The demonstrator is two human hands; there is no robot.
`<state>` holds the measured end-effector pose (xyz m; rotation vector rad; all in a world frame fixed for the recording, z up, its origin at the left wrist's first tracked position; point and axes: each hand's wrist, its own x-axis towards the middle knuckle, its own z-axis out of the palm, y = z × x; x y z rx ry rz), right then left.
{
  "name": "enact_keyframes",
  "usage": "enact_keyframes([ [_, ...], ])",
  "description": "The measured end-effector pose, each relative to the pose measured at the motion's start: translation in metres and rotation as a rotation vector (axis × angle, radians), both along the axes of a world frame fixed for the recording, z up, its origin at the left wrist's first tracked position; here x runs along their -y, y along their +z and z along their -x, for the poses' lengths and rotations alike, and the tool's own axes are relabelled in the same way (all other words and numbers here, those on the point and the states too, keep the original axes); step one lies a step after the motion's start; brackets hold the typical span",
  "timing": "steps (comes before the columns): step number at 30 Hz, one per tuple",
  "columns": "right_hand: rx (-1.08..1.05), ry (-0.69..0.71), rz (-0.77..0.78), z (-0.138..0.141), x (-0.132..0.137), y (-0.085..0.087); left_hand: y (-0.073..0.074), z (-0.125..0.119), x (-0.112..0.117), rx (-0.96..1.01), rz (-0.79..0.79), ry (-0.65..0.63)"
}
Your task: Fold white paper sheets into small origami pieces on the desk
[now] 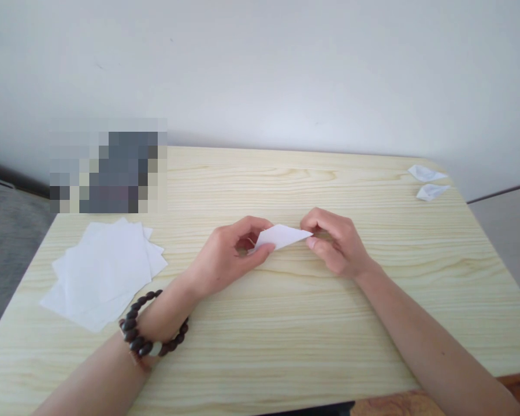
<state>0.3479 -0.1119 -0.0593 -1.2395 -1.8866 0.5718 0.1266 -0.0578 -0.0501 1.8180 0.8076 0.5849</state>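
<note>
A small folded piece of white paper (282,236), narrowing to a point on the right, is held above the middle of the table. My left hand (238,251) pinches its wide left end, thumb in front and fingers behind. At its pointed tip, my right hand (331,240) has thumb and forefinger closed around or right against the paper. The fingers behind the paper are partly hidden. A dark beaded bracelet (132,329) circles my left wrist.
A loose stack of white paper sheets (106,268) lies on the left of the wooden table (286,335). Two folded paper pieces (427,173) rest near the far right corner. A pixelated dark object (119,173) is at the back left, and a white wall (286,75) stands behind.
</note>
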Motion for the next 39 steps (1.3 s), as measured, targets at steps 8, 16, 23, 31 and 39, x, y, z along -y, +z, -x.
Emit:
enact_keyframes([
  [8, 0.026, -0.028, -0.063, 0.013, 0.003, -0.001, -0.006, -0.001, -0.001, 0.025, -0.187, 0.093],
  [16, -0.070, 0.048, -0.085, 0.013, 0.003, -0.004, -0.009, -0.001, -0.001, 0.165, -0.137, 0.100],
  [23, -0.065, 0.096, -0.128, 0.016, 0.003, -0.004, -0.005, 0.000, 0.003, 0.131, -0.246, 0.121],
  [31, -0.067, 0.072, -0.077, 0.016, 0.004, -0.003, -0.004, 0.000, 0.000, 0.106, -0.338, 0.135],
  [39, -0.073, 0.091, -0.184, 0.017, 0.001, -0.001, -0.003, 0.000, -0.001, 0.070, -0.447, 0.133],
])
